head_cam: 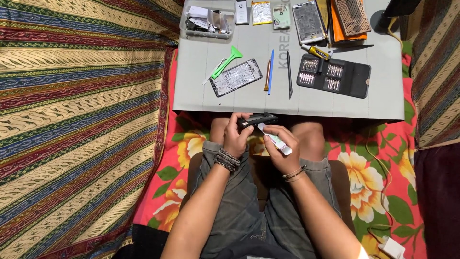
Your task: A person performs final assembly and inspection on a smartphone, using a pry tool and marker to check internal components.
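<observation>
My left hand (235,136) is closed around the phone (256,120), gripping it by its left end and holding it over my lap, just off the near edge of the mat (249,103). My right hand (282,148) is closed around a small white tube (275,140), pinched between thumb and fingers. The tube's tip touches the phone's underside near its middle.

Procedure for this step, as I judge it:

1. Hold the phone level and still. The left thumb presses on the top face; keep the fingers off the edge where the tip works.
2. Keep the tube at a shallow tilt so the tip rides along the edge and does not dig in.
3. Squeeze lightly. Too much pressure would probably flood the frame; I cannot tell from here how much has come out.
4. Brace both wrists against my knees for steadiness.

Within reach on the mat: a second phone frame (235,77) near the mat's left side, a green pry tool (226,62) touching its far corner, a blue stick (271,71) and a black spudger (289,74) at the middle, and an open bit case (334,75) toward the right edge. A clear parts box (207,21) sits at the far left corner.
</observation>
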